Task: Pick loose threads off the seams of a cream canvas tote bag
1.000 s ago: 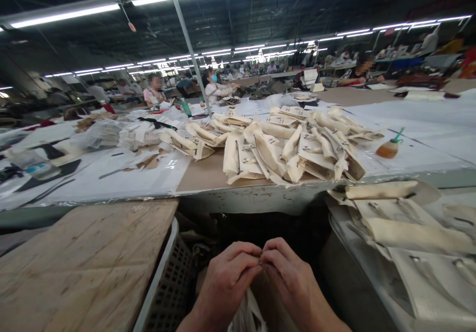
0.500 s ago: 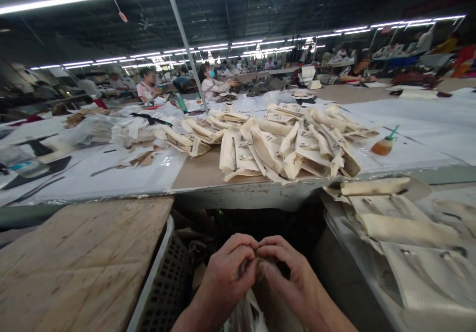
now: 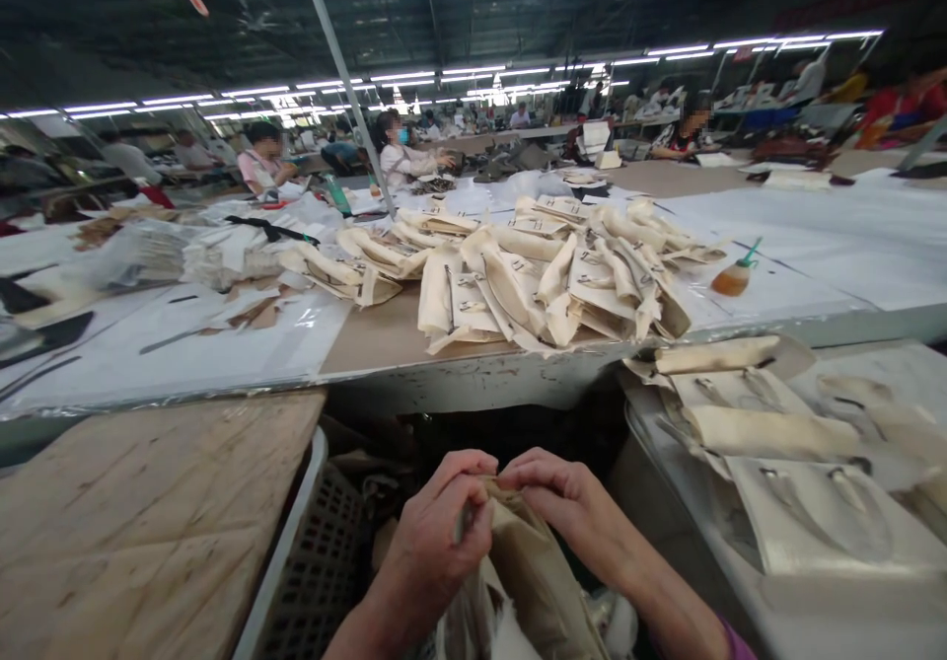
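Note:
Both my hands are close together low in the middle, pinching the top edge of a tan cloth piece (image 3: pixel 537 561) that looks like a bag lining. My left hand (image 3: pixel 444 532) has thumb and forefinger pressed together on it. My right hand (image 3: pixel 566 497) grips the edge a little to the right, its thumb hidden behind the fingers. Below the left hand hangs whitish, frayed-looking material (image 3: pixel 480 616). What lies under the cloth, at the bottom of the view, I cannot make out fully.
Cream bag pieces (image 3: pixel 518 280) are heaped on the worktable (image 3: pixel 370 339) ahead. An amber squeeze bottle (image 3: pixel 732 278) stands right of them. More cream bags with handles (image 3: pixel 806 502) lie at my right. At left are a plastic crate (image 3: pixel 318 542) and a brown board (image 3: pixel 148 502). Co-workers sit beyond.
My right hand has turned and shifted up along the cloth's edge, and more of the tan cloth now shows below it. The whole view has swung slightly to the right.

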Demonstrator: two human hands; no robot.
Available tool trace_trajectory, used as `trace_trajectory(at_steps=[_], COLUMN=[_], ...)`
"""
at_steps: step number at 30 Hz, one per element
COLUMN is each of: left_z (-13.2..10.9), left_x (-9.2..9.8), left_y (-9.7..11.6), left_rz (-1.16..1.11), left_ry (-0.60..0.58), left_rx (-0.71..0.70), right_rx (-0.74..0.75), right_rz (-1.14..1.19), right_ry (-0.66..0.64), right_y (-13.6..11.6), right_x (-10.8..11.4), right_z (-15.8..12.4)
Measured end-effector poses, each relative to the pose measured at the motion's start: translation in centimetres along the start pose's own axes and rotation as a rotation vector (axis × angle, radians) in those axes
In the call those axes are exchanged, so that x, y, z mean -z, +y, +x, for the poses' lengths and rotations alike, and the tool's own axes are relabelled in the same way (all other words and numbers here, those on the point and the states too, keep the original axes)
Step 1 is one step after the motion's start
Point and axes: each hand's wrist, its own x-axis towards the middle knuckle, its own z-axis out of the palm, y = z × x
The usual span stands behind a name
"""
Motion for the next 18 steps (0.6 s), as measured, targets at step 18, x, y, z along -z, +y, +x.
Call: trace_trajectory(at_steps=[18], left_z=[0.1], left_x=[0.6], left_y=[0.0], left_rz=[-0.030], left_ry=[-0.073], left_rx=[0.081], right_rx=[0.124], right_rz=[-0.065], right_ry=[0.055], right_y=[0.7], right_x=[-1.4], right_z=[-1.2])
